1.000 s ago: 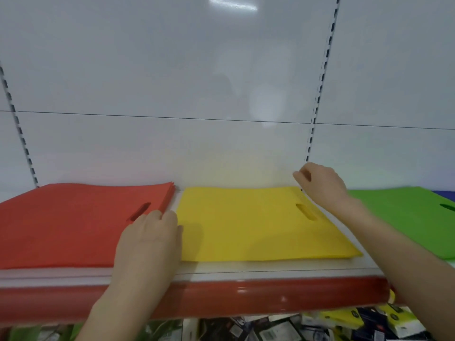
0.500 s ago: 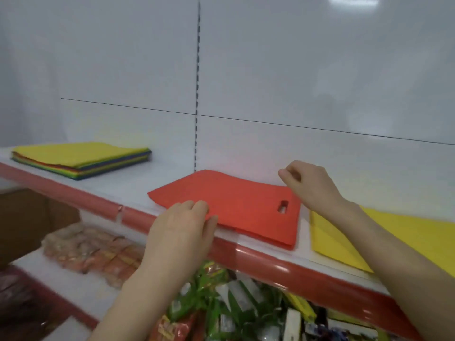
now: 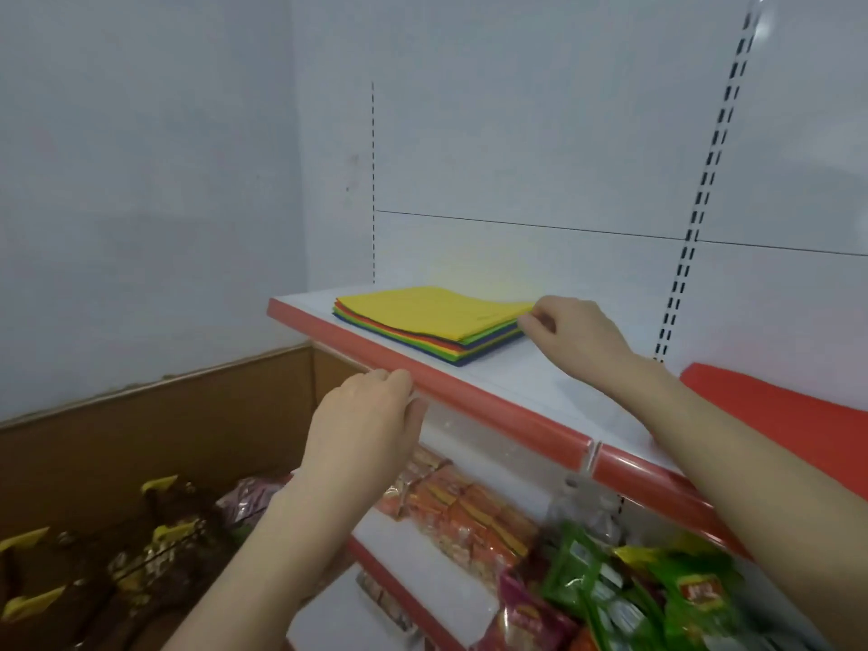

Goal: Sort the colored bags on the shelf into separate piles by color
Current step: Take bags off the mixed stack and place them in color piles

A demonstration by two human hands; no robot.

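Where the left hand (image 3: 371,415) sits: fingers loosely bent, tips against the red front edge of the shelf (image 3: 540,385), holding nothing.
Red bags (image 3: 775,406): flat on the shelf at far right, apart from both hands.
Right hand (image 3: 573,335): thumb and forefinger closed in a pinch on the right corner of the mixed stack (image 3: 422,317); which layer, cannot tell.
Mixed stack: flat near the shelf's left end, yellow on top, with green, blue, red and orange edges below.

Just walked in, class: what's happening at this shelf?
A person is sorting coloured bags. The right hand, fingers curled, is at the corner of the mixed stack topped with yellow; a grip isn't clear. The left hand rests on the shelf's red front edge. A red pile lies apart at the right.
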